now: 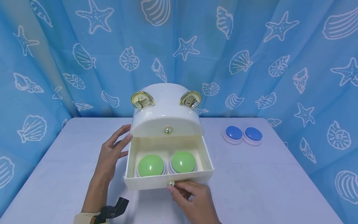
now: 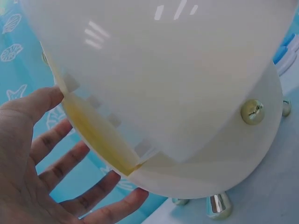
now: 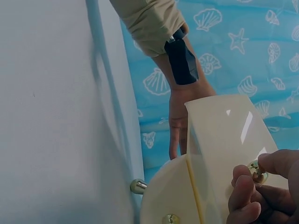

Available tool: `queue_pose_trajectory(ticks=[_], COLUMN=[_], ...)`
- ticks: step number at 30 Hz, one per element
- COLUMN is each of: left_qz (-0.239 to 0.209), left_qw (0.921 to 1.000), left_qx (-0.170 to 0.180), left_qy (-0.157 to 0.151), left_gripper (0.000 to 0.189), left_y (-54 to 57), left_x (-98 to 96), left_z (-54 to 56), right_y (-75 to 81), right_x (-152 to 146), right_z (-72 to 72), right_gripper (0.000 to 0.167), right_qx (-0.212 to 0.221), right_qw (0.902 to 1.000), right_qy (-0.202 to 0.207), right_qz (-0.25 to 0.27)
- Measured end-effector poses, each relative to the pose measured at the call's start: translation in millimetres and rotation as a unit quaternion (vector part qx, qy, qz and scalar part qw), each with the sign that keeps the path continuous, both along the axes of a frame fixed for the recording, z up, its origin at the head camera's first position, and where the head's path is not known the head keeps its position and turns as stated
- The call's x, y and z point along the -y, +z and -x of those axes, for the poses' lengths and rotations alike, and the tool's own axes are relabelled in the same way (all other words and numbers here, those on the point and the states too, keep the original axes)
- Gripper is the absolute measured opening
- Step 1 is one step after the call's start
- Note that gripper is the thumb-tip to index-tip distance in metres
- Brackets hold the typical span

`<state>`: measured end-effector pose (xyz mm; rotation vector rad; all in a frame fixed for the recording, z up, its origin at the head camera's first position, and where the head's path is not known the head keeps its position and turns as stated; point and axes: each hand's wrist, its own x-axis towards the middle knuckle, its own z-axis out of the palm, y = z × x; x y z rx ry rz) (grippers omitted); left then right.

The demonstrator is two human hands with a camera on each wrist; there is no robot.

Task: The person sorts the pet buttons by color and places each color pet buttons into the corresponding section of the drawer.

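Note:
A white storage box [image 1: 167, 99] with two gold ears stands on the table, its lower drawer [image 1: 148, 183] pulled out. My right hand [image 1: 193, 196] pinches the drawer's small gold knob [image 3: 258, 171] between thumb and fingers. Inside the drawer sit two round push buttons on white bases, a left green button [image 1: 151, 165] and a right green button [image 1: 183, 162]. With fingers spread and fairly straight, my left hand [image 1: 110, 152] touches the box's left side, as the left wrist view [image 2: 70, 154] also shows at close range.
Two blue buttons [image 1: 233, 133] on white bases stand side by side at the table's back right. The table [image 1: 265, 186] has a pale cloth. Behind it hangs a blue curtain [image 1: 184, 71] with white shells and starfish. A second gold knob [image 1: 168, 130] sits above the drawer.

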<state>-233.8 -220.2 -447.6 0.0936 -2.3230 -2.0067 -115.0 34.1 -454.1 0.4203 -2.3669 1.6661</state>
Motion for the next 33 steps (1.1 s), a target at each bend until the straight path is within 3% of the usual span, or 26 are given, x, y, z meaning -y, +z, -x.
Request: queue_pose_trajectory(ticks=[9, 17, 28, 33], left_qz=[-0.002, 0.003, 0.004, 0.007], left_qw=[1.0, 1.0, 1.0, 0.9999], left_qx=[0.001, -0.002, -0.004, 0.008], left_qy=[0.0, 0.005, 0.006, 0.005], left_gripper=[0.063, 0.063, 0.063, 0.065], left_y=[-2.2, -1.1, -1.5, -1.4], left_x=[-1.3, -1.6, 0.2, -1.0], left_z=[0.0, 1.2, 1.2, 1.6], right_y=[2.5, 0.1, -2.2, -4.3], right_x=[0, 3, 9, 11], right_z=[9.3, 20.6, 37.3, 45.4], right_gripper=[0.016, 0.014, 0.013, 0.011], right_qx=[0.079, 0.049, 0.043, 0.027], right_qw=[0.9964, 0.9985, 0.9987, 0.9991], right_qy=[-0.02, -0.02, -0.028, -0.032], right_qz=[-0.023, -0.015, -0.007, 0.004])
